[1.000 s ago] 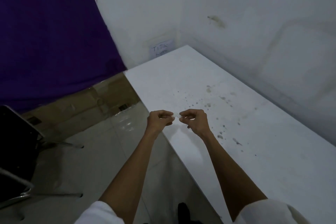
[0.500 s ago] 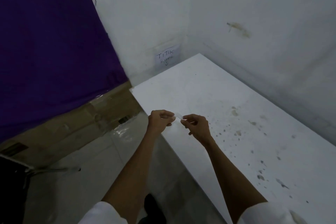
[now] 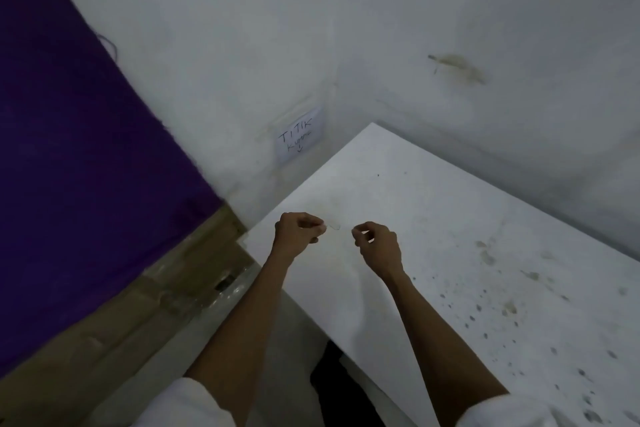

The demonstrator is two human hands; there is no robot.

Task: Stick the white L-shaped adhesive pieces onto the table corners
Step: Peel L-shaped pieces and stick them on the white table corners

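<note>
Left hand (image 3: pixel 298 234) – fingers curled, thumb and forefinger pinching a thin pale strip (image 3: pixel 333 226). One short curved end of the strip projects from the fingertips toward the right hand (image 3: pixel 379 246); the rest is hidden in the pinch. It is too small to tell whether this is the L-shaped piece or a backing film.

Right hand: fingers curled, thumb and forefinger tips brought together. Whether anything is held between them cannot be told. The two hands are near each other but apart, and the free end of the strip does not reach the right hand.

Position: both hands are raised over the white table (image 3: pixel 415 201), close to its near-left corner (image 3: pixel 246 236). The left hand is just beside that corner; the right hand is further in over the top. Whether the hands touch the surface cannot be told.

Table: the far corner (image 3: pixel 372 124) sits in the angle of two pale walls. Dark spots (image 3: pixel 502 305) are scattered across the right part of the top.

Surroundings – a paper note (image 3: pixel 300 139) with handwritten "TITIK" is fixed to the wall beside the far corner. A purple cloth (image 3: pixel 86 149) fills the left side, with cardboard (image 3: pixel 138 305) below it. White sleeves (image 3: pixel 183 406) show at the bottom edge.
</note>
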